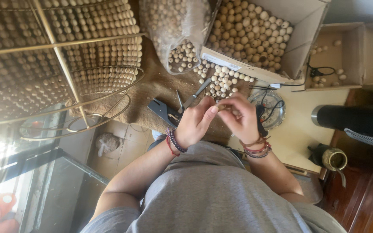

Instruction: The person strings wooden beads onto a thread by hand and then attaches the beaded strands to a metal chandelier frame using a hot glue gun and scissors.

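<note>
A clear plastic bag [178, 32] of beads leans beside a big open cardboard box [301, 41] (white label [220, 61] on its near wall); a smaller cardboard box [350, 54] sits right.

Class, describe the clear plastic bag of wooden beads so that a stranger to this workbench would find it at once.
Start at the big open cardboard box heaped with pale wooden beads at the top of the bench. Directly left of it lies the clear plastic bag, its mouth spilling beads toward the hands. It is the only see-through, crinkled container; its neighbours are cardboard.
</note>
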